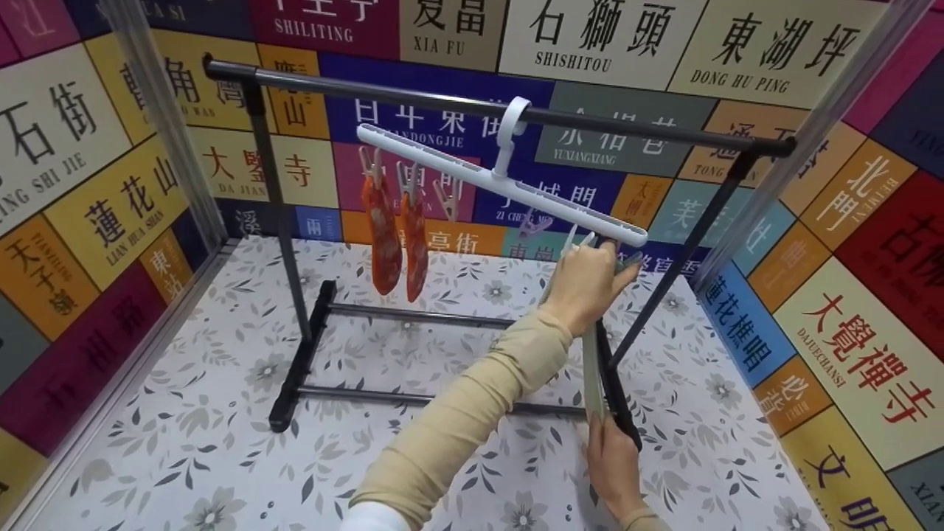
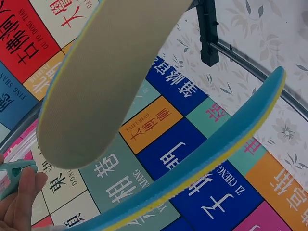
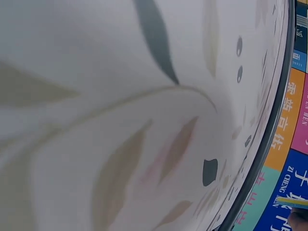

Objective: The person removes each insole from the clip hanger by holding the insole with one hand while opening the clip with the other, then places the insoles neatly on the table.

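Note:
In the head view, my left hand point(image 1: 586, 284) is raised just under the right end of the white hanger point(image 1: 457, 169). Its fingers pinch a teal clothespin point(image 2: 14, 175), seen at the left wrist view's edge. Two insoles show close by there: a beige-faced insole point(image 2: 96, 91) and a teal insole point(image 2: 207, 156) with a yellow edge. Below, my right hand point(image 1: 616, 461) pinches the lower end of a pale insole point(image 1: 592, 369), seen nearly edge-on. Only some fingers point(image 3: 299, 220) show in the right wrist view, by a yellow-and-blue edge. How the clothespin meets the insoles is hidden.
The hanger hooks over a black rack's top bar point(image 1: 413, 96). Two orange-red, sole-shaped pieces point(image 1: 381, 243) hang from clothespins on its left half. Spare clothespins point(image 1: 447, 199) dangle near its middle. The rack's lower rails cross the floral tabletop point(image 1: 214, 457); sign-patterned walls surround it.

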Demonstrator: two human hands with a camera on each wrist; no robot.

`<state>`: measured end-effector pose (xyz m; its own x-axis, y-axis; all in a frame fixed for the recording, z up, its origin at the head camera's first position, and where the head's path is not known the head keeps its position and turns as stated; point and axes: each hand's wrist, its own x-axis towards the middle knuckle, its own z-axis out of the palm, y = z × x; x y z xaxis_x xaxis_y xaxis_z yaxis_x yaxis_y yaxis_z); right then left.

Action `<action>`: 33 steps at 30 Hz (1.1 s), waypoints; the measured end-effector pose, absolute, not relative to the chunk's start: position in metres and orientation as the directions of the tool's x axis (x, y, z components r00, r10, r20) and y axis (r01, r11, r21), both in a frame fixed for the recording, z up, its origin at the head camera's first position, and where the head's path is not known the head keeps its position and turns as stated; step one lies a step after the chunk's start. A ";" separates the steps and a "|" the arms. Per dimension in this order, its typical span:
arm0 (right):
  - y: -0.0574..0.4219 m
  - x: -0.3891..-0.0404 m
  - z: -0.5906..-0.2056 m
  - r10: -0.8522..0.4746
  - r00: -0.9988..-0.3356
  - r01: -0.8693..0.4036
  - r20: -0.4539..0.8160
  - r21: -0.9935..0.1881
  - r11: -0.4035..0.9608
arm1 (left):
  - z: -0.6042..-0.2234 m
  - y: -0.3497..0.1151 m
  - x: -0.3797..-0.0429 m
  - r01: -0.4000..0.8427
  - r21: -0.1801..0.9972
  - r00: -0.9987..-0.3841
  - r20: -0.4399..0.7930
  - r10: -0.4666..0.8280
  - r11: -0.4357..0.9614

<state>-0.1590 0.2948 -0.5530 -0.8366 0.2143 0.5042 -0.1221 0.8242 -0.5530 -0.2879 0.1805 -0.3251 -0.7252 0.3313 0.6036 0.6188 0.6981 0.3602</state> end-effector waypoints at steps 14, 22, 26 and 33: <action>0.302 -0.152 -0.555 0.224 -0.806 -0.125 0.548 -0.527 0.841 | -0.344 0.170 -0.284 0.651 0.325 -0.683 0.646 0.341 0.686; 0.308 -0.148 -0.557 0.239 -0.793 -0.114 0.561 -0.521 0.846 | -0.357 0.156 -0.276 0.730 0.324 -0.606 0.713 0.352 0.602; 0.313 -0.145 -0.558 0.243 -0.779 -0.111 0.578 -0.509 0.853 | -0.360 0.146 -0.268 0.762 0.364 -0.586 0.739 0.332 0.536; 0.324 -0.140 -0.557 0.259 -0.765 -0.101 0.590 -0.507 0.856 | -0.365 0.128 -0.257 0.770 0.473 -0.603 0.759 0.246 0.428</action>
